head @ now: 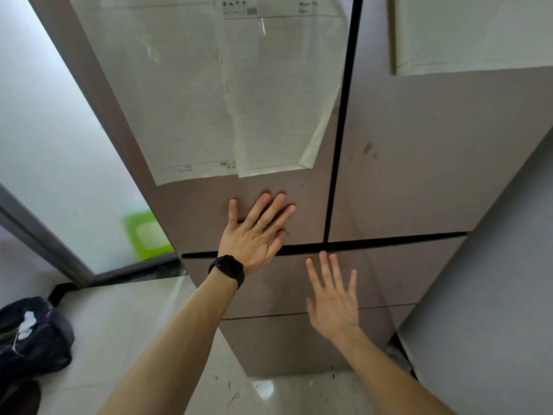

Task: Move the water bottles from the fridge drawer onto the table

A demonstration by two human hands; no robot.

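Two bare hands are raised against the front of a closed fridge point(404, 163), seen from above through a wide-angle lens. The left hand point(254, 232) lies flat on the lower part of the upper left door point(263, 187), fingers spread and palm against the panel; it holds nothing. A ring point(262, 223) sits on one finger, and a black watch point(227, 269) wraps the left wrist. The heel of this hand crosses the dark horizontal gap that separates the upper doors from the drawers below.

The right hand point(333, 295) is open, fingers extended and slightly apart, positioned in front of the upper drawer point(269, 286). Its fingertips reach up to the horizontal gap at the drawer's top edge. It grips nothing; whether the palm touches the drawer face cannot be determined.

A second drawer point(284, 345) sits directly beneath the first. Both drawers are shut, and both upper doors are shut, divided by a dark vertical seam. The water bottles are not visible; their position cannot be told from this view.

Several sheets of paper point(209, 85) are stuck to the upper left door, one with a corner curling away. Another sheet point(472, 34) is fixed to the upper right door.

To the left, a black bag point(33, 333) rests on the pale tiled floor point(125, 319). A green object point(148, 235) shows behind the frosted glass panel point(54, 139) beside the fridge. A grey wall point(502, 295) stands at the right.
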